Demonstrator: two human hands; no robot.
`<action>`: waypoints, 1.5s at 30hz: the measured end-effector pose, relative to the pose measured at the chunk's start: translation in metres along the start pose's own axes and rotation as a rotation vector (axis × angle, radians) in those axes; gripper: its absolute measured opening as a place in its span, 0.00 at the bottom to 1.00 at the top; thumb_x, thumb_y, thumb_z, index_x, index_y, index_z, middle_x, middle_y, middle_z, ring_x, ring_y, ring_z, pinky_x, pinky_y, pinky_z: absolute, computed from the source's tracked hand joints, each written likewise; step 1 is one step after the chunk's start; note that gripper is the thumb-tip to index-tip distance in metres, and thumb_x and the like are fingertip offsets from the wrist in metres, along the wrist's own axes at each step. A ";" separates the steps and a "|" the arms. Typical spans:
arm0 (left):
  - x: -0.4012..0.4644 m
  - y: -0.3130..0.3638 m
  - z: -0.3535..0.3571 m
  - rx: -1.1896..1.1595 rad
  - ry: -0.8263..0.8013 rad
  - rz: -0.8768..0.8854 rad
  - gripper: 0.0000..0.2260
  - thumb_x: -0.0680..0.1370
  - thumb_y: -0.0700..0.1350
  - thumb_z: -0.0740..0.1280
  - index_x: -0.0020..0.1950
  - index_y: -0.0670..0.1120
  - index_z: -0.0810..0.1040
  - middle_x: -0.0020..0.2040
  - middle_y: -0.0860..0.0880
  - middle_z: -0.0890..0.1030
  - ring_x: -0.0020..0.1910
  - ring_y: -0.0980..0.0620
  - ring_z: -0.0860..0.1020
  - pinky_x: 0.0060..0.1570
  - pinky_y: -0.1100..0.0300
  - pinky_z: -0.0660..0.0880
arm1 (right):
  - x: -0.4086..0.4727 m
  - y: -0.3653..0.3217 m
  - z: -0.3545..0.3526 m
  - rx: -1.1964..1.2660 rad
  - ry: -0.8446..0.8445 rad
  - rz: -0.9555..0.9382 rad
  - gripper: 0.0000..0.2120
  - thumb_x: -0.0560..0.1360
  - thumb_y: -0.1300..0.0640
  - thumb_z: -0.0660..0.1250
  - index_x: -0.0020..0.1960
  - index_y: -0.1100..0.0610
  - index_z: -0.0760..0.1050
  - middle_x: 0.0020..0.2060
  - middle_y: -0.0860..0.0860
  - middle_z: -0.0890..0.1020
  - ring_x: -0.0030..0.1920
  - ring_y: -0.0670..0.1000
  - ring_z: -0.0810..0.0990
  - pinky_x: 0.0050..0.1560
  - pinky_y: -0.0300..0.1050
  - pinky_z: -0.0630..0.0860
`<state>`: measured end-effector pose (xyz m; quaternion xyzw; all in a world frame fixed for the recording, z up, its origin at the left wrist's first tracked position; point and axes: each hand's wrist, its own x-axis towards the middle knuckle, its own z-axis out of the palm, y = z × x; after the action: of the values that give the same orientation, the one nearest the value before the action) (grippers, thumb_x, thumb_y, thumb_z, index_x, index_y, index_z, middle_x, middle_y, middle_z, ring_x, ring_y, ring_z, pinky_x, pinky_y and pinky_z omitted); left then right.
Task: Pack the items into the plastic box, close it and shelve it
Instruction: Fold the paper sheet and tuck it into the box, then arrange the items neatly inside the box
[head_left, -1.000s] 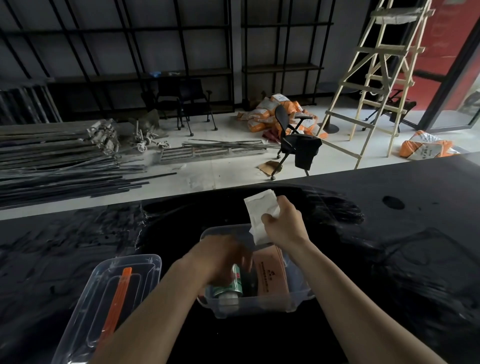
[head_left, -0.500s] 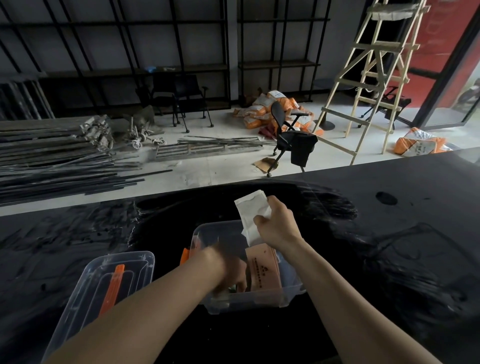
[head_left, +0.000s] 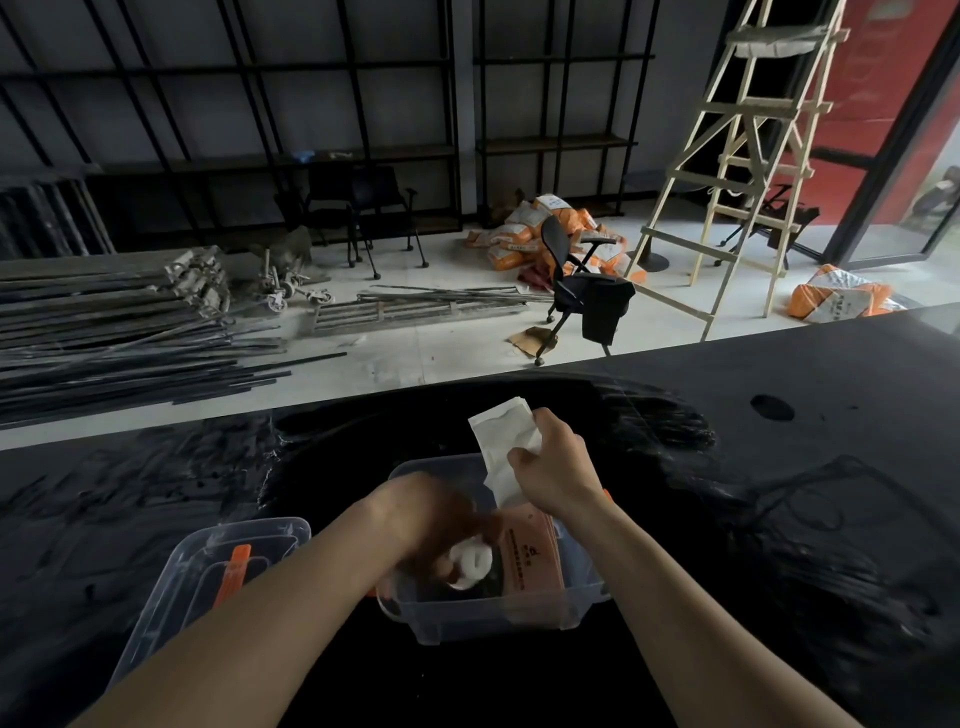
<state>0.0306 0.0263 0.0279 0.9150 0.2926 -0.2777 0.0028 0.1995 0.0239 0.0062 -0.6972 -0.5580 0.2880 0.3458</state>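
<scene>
- The plastic box (head_left: 498, 613) sits open on the black desk (head_left: 779, 519), its lid (head_left: 208, 577) lying just beside it to the left.
- The right hand (head_left: 558, 470) pinches a white packet (head_left: 504, 447) above the box's far rim.
- The left hand (head_left: 426, 519) is down inside the box at a white-capped can (head_left: 470, 564); it is motion-blurred, so I cannot tell its grip.
- An orange-pink booklet (head_left: 530, 558) leans against the right side inside.
- Risk, as I judge it: the can may tip if released carelessly, and the packet may catch on the booklet's edge, leaving items proud of the rim and blocking the lid.
</scene>
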 end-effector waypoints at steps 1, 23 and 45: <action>-0.002 -0.003 0.002 -0.007 0.030 -0.023 0.23 0.78 0.53 0.66 0.72 0.60 0.65 0.62 0.48 0.78 0.59 0.43 0.79 0.57 0.47 0.78 | 0.000 0.000 0.001 -0.005 0.002 -0.005 0.06 0.76 0.60 0.65 0.49 0.53 0.68 0.44 0.52 0.80 0.37 0.50 0.78 0.33 0.44 0.75; -0.035 -0.040 0.022 -0.410 0.761 -0.332 0.07 0.68 0.50 0.61 0.45 0.58 0.68 0.40 0.59 0.72 0.44 0.57 0.70 0.49 0.58 0.67 | 0.002 -0.004 -0.007 -0.333 -0.526 -0.213 0.06 0.74 0.57 0.68 0.42 0.48 0.73 0.41 0.48 0.80 0.45 0.56 0.82 0.41 0.46 0.75; -0.032 -0.025 0.054 -0.314 0.771 -0.258 0.10 0.75 0.61 0.65 0.49 0.58 0.79 0.51 0.59 0.80 0.57 0.57 0.73 0.59 0.59 0.67 | -0.036 -0.006 0.034 -0.760 -0.463 -0.302 0.11 0.74 0.51 0.71 0.55 0.52 0.81 0.51 0.52 0.84 0.51 0.58 0.83 0.53 0.52 0.79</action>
<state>-0.0318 0.0211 0.0030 0.8962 0.4229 0.1341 -0.0025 0.1611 -0.0051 -0.0084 -0.6028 -0.7816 0.1578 -0.0294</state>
